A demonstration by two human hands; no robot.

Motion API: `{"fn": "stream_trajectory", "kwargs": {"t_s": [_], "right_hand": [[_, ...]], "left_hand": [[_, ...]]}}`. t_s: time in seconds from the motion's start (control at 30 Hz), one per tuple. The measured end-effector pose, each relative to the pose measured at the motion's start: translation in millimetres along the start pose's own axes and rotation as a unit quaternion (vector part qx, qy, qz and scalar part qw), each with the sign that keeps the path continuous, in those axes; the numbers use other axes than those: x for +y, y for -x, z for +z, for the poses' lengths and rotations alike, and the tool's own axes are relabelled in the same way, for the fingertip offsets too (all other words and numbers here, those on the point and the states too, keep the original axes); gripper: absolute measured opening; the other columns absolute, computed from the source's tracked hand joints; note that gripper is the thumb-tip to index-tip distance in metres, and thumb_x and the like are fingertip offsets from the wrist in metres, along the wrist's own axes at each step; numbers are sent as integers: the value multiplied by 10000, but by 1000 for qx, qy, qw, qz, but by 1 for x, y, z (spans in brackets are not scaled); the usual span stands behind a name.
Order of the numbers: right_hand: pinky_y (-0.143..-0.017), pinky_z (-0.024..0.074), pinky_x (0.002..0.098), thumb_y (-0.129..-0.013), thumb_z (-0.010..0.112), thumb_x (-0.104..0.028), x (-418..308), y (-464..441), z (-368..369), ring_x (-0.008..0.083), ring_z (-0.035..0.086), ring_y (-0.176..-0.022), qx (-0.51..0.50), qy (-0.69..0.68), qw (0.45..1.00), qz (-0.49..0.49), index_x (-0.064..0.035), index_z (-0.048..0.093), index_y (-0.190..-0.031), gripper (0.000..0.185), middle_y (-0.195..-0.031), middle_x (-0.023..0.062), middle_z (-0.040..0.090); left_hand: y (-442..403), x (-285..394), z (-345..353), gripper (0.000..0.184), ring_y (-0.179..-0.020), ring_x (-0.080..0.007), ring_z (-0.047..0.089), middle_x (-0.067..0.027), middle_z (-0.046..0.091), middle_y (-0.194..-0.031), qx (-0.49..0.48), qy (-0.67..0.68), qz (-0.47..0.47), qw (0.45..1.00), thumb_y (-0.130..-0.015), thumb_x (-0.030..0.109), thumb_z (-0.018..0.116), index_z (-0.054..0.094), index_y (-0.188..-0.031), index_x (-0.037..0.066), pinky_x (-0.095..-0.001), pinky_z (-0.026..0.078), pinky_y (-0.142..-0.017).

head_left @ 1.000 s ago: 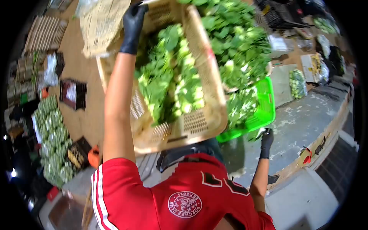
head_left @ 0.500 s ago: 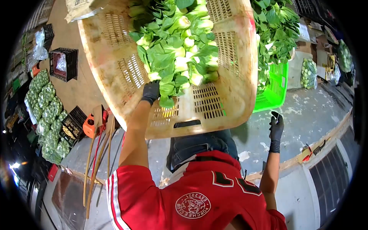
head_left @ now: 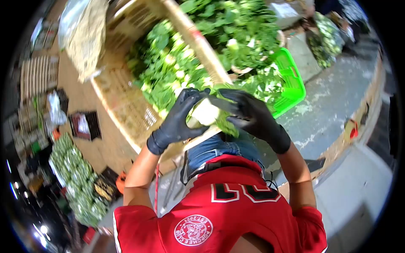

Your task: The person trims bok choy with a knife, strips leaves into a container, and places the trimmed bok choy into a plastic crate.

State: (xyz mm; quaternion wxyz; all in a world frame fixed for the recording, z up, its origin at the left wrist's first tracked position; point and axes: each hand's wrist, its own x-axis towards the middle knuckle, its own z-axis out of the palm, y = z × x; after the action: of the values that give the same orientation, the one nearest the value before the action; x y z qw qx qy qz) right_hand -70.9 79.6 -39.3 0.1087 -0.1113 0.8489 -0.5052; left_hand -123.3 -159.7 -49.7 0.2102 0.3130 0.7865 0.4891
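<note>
In front of my chest, my left hand (head_left: 179,118), in a black glove, is closed around a head of bok choy (head_left: 206,112) with its pale base turned up toward me. My right hand (head_left: 255,116), also gloved in black, is closed on a knife whose flat dark blade (head_left: 223,104) lies against the bok choy. Its handle is hidden in the fingers. Just beyond both hands stands a large, worn cream plastic basket (head_left: 114,107) holding many heads of bok choy (head_left: 168,63).
Right of the basket is a bright green crate (head_left: 293,80) with leaf trimmings (head_left: 263,84). More leafy greens (head_left: 236,33) are heaped behind it. Bagged vegetables (head_left: 76,181) lie at left, near a black crate (head_left: 84,125). A piece of cardboard (head_left: 86,38) hangs over the basket's far-left corner.
My left hand has lifted a bok choy out of the basket toward me. My right hand has come in from the right side to meet it. The view has turned and shifted.
</note>
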Motion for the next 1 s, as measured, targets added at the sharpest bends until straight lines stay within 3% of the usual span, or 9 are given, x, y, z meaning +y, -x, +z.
{"fn": "stream_trajectory", "kwargs": {"t_s": [0.1, 0.17, 0.23, 0.43, 0.5, 0.6, 0.73, 0.77, 1.0], "right_hand": [[-822, 466, 338, -697, 743, -119, 6, 21, -25, 277, 578, -987, 88, -87, 989, -76, -24, 399, -1266, 671, -1172, 167, 526], [-883, 434, 333, -676, 765, -110, 8, 41, -30, 296, 545, -1055, 205, -110, 970, -70, 2, 360, -1291, 744, -1209, 176, 508], [-885, 437, 343, -661, 784, -221, 7, 64, -32, 332, 548, -1051, 210, -39, 973, 93, 62, 384, -1259, 773, -1167, 251, 516], [-664, 494, 363, -686, 688, -139, 37, 115, -51, 320, 623, -745, 208, -57, 975, 60, -5, 527, -1148, 508, -871, 234, 594], [-601, 509, 355, -672, 659, -85, 60, 129, -43, 299, 631, -707, 349, 148, 925, 14, -16, 567, -1057, 402, -836, 195, 599], [-590, 511, 344, -710, 663, -59, 103, 151, -56, 296, 622, -691, 386, 212, 898, 9, 22, 562, -1002, 319, -849, 168, 607], [-484, 457, 372, -725, 690, -294, 84, 183, -54, 307, 572, -562, 314, 242, 884, 249, -43, 573, -744, 278, -678, 140, 569], [-479, 453, 375, -729, 676, -296, 86, 184, -48, 314, 561, -531, 306, 283, 898, 143, -59, 564, -671, 269, -606, 136, 544], [-459, 433, 384, -713, 668, -188, 59, 183, -42, 315, 539, -506, 317, 179, 920, 148, -41, 540, -631, 212, -574, 146, 523]], "left_hand": [[-34, 39, 40, 758, -1169, -240, 440, -137, 446, -1259, 72, 305, -26, 949, -644, 109, 725, 351, -1294, 3, -359, 332, -1003], [-49, 48, 61, 806, -1184, -240, 430, -137, 437, -1266, 28, 288, -47, 956, -650, 125, 749, 311, -1314, -1, -354, 327, -1011], [-63, 74, 84, 862, -1148, -226, 454, -134, 469, -1225, -22, 304, -55, 951, -641, 197, 794, 292, -1315, 3, -343, 361, -971], [-91, 73, 119, 809, -1041, -226, 542, -184, 550, -1114, -155, 29, -51, 986, -624, 257, 809, 370, -1242, -24, -337, 417, -897], [-99, 70, 126, 775, -1015, -242, 568, -196, 572, -1084, -225, -44, -36, 973, -631, 251, 800, 398, -1230, -32, -344, 435, -875], [-101, 67, 136, 758, -1012, -231, 569, -173, 583, -1084, -233, -11, -27, 972, -631, 232, 797, 412, -1225, -37, -339, 440, -871], [-108, 62, 154, 726, -985, -219, 567, -161, 589, -1047, -196, 4, -36, 980, -629, 220, 796, 430, -1198, -41, -328, 439, -864], [-110, 63, 159, 715, -980, -216, 567, -160, 590, -1039, -189, 8, -42, 981, -628, 218, 796, 436, -1190, -41, -326, 440, -862], [-121, 84, 173, 598, -911, -254, 605, -169, 600, -986, -212, 3, 13, 977, -629, 172, 776, 486, -1107, -38, -343, 465, -805]]}}
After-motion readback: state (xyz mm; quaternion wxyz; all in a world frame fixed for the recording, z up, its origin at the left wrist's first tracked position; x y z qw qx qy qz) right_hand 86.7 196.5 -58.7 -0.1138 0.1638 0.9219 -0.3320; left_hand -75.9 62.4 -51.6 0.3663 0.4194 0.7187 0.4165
